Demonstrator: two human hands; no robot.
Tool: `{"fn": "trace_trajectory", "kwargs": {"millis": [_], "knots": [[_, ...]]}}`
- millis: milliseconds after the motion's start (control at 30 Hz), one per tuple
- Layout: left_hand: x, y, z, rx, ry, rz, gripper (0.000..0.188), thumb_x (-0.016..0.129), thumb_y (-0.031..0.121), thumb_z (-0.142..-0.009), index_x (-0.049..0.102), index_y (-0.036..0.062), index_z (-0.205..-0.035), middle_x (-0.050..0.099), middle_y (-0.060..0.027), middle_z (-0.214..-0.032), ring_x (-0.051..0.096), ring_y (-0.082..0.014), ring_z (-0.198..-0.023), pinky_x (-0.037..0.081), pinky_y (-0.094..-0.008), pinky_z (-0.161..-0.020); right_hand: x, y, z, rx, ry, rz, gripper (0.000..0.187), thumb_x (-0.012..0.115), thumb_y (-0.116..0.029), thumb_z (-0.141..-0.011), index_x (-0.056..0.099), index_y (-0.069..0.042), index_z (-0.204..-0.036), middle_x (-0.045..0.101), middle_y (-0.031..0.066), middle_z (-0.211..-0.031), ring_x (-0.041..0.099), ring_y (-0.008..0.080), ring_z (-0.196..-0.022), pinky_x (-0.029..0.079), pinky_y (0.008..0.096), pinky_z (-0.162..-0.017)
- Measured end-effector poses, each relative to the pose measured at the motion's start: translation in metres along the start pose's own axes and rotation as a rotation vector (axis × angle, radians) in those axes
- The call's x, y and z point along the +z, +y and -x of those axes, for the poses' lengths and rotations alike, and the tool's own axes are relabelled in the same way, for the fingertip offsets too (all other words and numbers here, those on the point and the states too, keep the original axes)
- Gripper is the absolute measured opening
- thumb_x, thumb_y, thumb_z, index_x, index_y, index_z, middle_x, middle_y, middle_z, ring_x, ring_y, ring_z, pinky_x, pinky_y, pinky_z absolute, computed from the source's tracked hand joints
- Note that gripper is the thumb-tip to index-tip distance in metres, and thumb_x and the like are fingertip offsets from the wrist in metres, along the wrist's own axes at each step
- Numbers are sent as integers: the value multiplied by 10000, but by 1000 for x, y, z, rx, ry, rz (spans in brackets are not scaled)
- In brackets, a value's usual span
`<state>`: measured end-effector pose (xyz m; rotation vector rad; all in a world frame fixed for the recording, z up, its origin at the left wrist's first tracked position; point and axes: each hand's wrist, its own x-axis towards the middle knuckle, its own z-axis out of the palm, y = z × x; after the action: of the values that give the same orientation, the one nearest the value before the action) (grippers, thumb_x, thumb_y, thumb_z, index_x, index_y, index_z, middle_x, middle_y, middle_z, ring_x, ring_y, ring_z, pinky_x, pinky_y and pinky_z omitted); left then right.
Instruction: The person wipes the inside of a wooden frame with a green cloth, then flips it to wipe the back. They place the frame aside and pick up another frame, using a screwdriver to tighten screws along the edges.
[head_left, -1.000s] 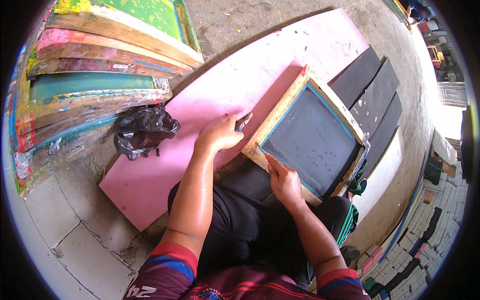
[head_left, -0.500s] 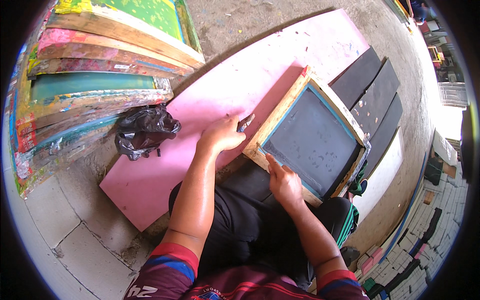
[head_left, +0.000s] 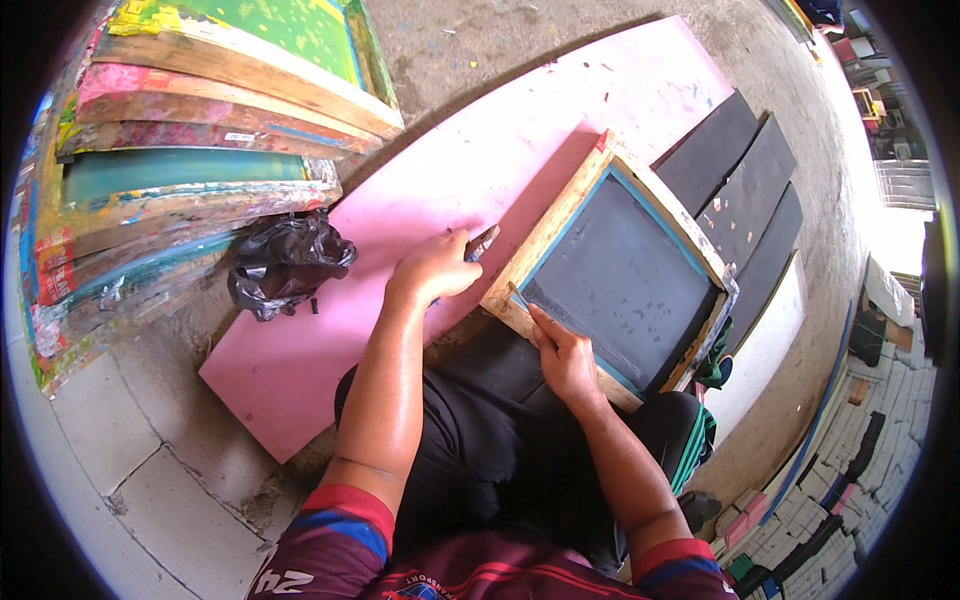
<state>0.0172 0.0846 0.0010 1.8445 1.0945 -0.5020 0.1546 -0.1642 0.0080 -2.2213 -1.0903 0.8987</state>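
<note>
A wooden screen-printing frame (head_left: pixel 548 222) with dark grey mesh (head_left: pixel 625 285) and blue tape along its inner edges leans across my lap, tilted. My right hand (head_left: pixel 568 362) is closed at its near left corner, fingers pinching a thin strip (head_left: pixel 519 296) that runs to the corner; the strip's exact kind is unclear. To the left of the frame, above a pink board (head_left: pixel 400 215), my left hand (head_left: pixel 435 268) is closed round a narrow, stained tool (head_left: pixel 484 243). Its whitish-brown end sticks out past the fingers, and the rest is hidden in the palm.
Stacked paint-stained screen frames (head_left: pixel 240 65) stand at the upper left. A crumpled black plastic bag (head_left: pixel 285 262) lies beside them at the board's edge. Dark flat panels (head_left: pixel 745 185) and a white panel (head_left: pixel 765 345) lie on the floor beyond the frame.
My left hand has shifted slightly left with the narrow tool, whose end now points higher. A thin strip now shows between my right fingers and the frame's corner.
</note>
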Motion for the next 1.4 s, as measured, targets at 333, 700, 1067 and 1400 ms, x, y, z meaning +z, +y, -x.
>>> {"fn": "trace_trajectory", "kwargs": {"millis": [333,700,1067,1400], "knots": [[2,-1,3,31,12,14,552,621,304,-923,635,6,-1386,721,-260,-1346,697,-414,-1254,543,-522,-1080,4,-1,5,-22,-10,136,397,697,-176,-1063,722,-195,-1459,775,254,-990,766,445,-923,603,506,-827],[-3,6,7,3,-10,-16,622,623,283,-915,589,-4,-1466,741,-235,-1277,773,-337,-985,600,-462,-871,-2,-4,-8,443,-228,-461,426,660,-235,-1124,673,-60,-1513,771,52,-873,692,142,-739,551,360,-650],[-10,8,8,-38,-78,21,615,627,274,-914,582,-11,-1458,752,-226,-1215,772,-308,-914,599,-451,-834,-20,-6,-15,639,-315,-701,383,637,-202,-1135,690,-66,-1489,792,111,-1105,718,162,-898,578,305,-849],[-10,11,12,-39,-39,34,512,605,292,-906,653,3,-1327,773,-229,-1153,765,-373,-1046,587,-502,-933,-7,-1,17,38,-21,-39,360,712,-167,-1057,753,-156,-1414,760,263,-1266,719,443,-1219,568,485,-1030]]}}
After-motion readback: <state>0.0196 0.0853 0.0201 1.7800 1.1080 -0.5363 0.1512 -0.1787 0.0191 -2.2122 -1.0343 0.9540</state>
